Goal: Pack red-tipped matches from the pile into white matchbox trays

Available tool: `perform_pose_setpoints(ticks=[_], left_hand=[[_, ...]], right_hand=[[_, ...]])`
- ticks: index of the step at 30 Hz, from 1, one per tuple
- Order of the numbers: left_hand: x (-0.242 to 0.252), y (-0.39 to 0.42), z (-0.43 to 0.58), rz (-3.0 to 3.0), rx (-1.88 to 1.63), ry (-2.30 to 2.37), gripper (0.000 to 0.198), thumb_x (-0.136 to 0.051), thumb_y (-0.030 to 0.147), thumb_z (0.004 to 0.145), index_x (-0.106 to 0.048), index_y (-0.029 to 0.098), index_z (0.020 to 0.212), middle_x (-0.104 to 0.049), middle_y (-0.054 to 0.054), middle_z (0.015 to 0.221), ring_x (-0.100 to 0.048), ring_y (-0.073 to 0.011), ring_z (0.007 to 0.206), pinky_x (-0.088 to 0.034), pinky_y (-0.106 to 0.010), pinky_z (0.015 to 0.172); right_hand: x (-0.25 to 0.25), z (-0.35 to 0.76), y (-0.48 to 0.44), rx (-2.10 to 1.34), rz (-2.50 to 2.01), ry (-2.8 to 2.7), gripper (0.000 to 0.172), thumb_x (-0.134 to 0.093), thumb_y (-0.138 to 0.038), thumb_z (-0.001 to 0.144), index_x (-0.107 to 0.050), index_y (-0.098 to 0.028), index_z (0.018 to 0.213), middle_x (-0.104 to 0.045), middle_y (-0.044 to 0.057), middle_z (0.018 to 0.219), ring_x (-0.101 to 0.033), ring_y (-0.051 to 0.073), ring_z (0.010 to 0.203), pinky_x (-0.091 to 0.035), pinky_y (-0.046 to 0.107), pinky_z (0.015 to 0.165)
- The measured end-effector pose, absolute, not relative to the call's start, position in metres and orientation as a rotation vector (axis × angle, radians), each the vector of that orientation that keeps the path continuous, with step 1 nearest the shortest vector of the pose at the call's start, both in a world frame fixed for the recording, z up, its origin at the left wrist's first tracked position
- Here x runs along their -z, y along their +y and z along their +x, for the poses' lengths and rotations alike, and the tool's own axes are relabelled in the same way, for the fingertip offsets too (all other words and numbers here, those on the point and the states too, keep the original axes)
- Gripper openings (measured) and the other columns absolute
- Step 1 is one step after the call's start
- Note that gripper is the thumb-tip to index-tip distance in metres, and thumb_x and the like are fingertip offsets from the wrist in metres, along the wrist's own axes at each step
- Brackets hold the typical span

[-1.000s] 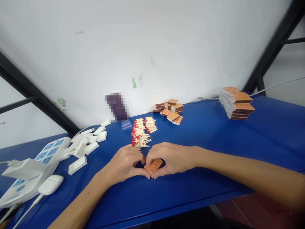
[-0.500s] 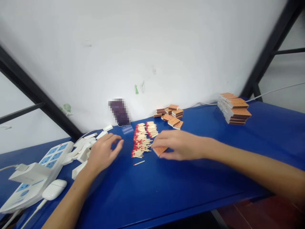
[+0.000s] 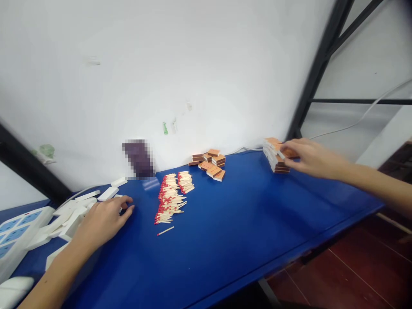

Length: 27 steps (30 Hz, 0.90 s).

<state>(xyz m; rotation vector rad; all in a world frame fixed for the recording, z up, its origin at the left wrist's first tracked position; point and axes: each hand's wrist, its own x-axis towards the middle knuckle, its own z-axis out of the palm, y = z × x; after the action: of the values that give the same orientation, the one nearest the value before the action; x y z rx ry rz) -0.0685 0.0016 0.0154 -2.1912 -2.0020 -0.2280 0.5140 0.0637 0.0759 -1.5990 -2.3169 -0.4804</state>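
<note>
Going by wearer's clock, see L hand (image 3: 107, 218) at approx 10 o'clock, w/ thumb spread off bent fingers, by wht trays (image 3: 67, 214); can't tell if touching. Find 1 loose match (image 3: 165, 231) at 11 on blue tbl (image 3: 225, 223), just short of match pile (image 3: 170, 199), w/ smaller bunch (image 3: 186, 183) beyond. Spot matchbox heap (image 3: 213, 171) at 12, nr wall (image 3: 206, 81). At 1, see R hand (image 3: 309, 158) pinching matchbox (image 3: 289, 153) btwn thumb & fingers, atop box stack (image 3: 271, 155); can't tell if resting there.
</note>
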Motion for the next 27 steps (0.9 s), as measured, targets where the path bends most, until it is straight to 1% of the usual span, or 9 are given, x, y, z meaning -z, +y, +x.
perform_pose_setpoints(ticks=[3, 6, 12, 16, 18, 20, 23, 25, 27], left_hand=[[-0.011, 0.002, -0.068, -2.206, 0.282, -2.05, 0.041, -0.042, 0.046, 0.087, -0.067, 0.019, 0.104, -0.072, -0.01, 0.096, -0.067, -0.0312, 0.085, -0.046, -0.039, 0.074], [-0.006, 0.003, -0.068, -2.216, 0.319, -2.081, 0.04, -0.043, 0.046, 0.088, -0.067, 0.019, 0.103, -0.07, -0.009, 0.091, -0.066, -0.0288, 0.084, -0.046, -0.037, 0.073], [-0.004, 0.004, -0.073, -2.227, 0.401, -1.978, 0.023, -0.046, 0.033, 0.084, -0.061, 0.02, 0.096, -0.058, -0.001, 0.071, -0.059, -0.0205, 0.062, -0.039, -0.03, 0.06], [-0.014, -0.005, -0.052, -2.345, 0.695, -1.755, 0.01, -0.047, 0.024, 0.085, -0.056, 0.02, 0.084, -0.053, 0.002, 0.068, -0.053, -0.0153, 0.059, -0.039, -0.026, 0.059], [-0.02, -0.017, -0.027, -2.385, 0.962, -1.59, 0.008, -0.05, 0.021, 0.088, -0.055, 0.019, 0.082, -0.055, 0.001, 0.073, -0.055, -0.0141, 0.066, -0.042, -0.025, 0.064], [-0.023, -0.031, 0.003, -2.544, 1.071, -1.39, 0.012, -0.05, 0.015, 0.091, -0.054, 0.019, 0.081, -0.056, 0.0, 0.078, -0.055, -0.0127, 0.07, -0.042, -0.023, 0.064], [-0.018, -0.053, 0.04, -2.848, 0.951, -0.949, 0.019, -0.045, 0.004, 0.091, -0.058, 0.019, 0.089, -0.057, -0.003, 0.085, -0.056, -0.0131, 0.077, -0.045, -0.023, 0.068], [-0.012, -0.063, 0.055, -2.91, 0.803, -0.754, 0.023, -0.044, 0.001, 0.089, -0.059, 0.017, 0.093, -0.056, -0.005, 0.082, -0.052, -0.0138, 0.07, -0.044, -0.025, 0.063], [-0.007, -0.07, 0.062, -2.92, 0.752, -0.651, 0.02, -0.046, 0.001, 0.085, -0.059, 0.016, 0.088, -0.055, -0.005, 0.077, -0.048, -0.0148, 0.066, -0.043, -0.027, 0.06]], right_hand=[[-0.054, 0.522, 0.067, 0.552, -1.659, -2.27, 0.021, -0.049, -0.034, 0.091, -0.058, -0.019, 0.102, -0.064, 0.012, 0.096, -0.054, 0.028, 0.099, -0.042, 0.036, 0.08], [-0.035, 0.524, 0.076, 0.551, -1.641, -2.247, 0.022, -0.049, -0.033, 0.091, -0.058, -0.018, 0.105, -0.063, 0.013, 0.098, -0.055, 0.027, 0.096, -0.042, 0.036, 0.083], [-0.011, 0.529, 0.086, 0.661, -1.64, -2.129, 0.026, -0.05, -0.037, 0.09, -0.058, -0.02, 0.108, -0.058, 0.015, 0.116, -0.055, 0.029, 0.107, -0.045, 0.037, 0.084], [-0.007, 0.53, 0.086, 0.764, -1.558, -2.102, 0.035, -0.05, -0.041, 0.089, -0.058, -0.018, 0.113, -0.053, 0.016, 0.124, -0.053, 0.029, 0.113, -0.045, 0.037, 0.093], [-0.007, 0.527, 0.085, 0.853, -1.504, -2.099, 0.039, -0.048, -0.043, 0.09, -0.058, -0.015, 0.115, -0.051, 0.019, 0.127, -0.051, 0.031, 0.115, -0.043, 0.039, 0.098], [-0.007, 0.524, 0.085, 0.942, -1.507, -2.087, 0.041, -0.046, -0.044, 0.091, -0.059, -0.014, 0.116, -0.051, 0.02, 0.128, -0.05, 0.033, 0.115, -0.042, 0.042, 0.098], [-0.005, 0.521, 0.087, 1.001, -1.567, -2.077, 0.043, -0.043, -0.045, 0.091, -0.058, -0.015, 0.118, -0.052, 0.019, 0.129, -0.051, 0.033, 0.112, -0.045, 0.044, 0.093], [-0.003, 0.522, 0.091, 0.973, -1.585, -2.108, 0.043, -0.041, -0.044, 0.092, -0.059, -0.014, 0.119, -0.052, 0.019, 0.129, -0.051, 0.033, 0.113, -0.045, 0.044, 0.092], [-0.001, 0.523, 0.095, 0.933, -1.594, -2.151, 0.043, -0.038, -0.041, 0.093, -0.059, -0.013, 0.119, -0.052, 0.02, 0.129, -0.049, 0.033, 0.115, -0.044, 0.044, 0.093]])
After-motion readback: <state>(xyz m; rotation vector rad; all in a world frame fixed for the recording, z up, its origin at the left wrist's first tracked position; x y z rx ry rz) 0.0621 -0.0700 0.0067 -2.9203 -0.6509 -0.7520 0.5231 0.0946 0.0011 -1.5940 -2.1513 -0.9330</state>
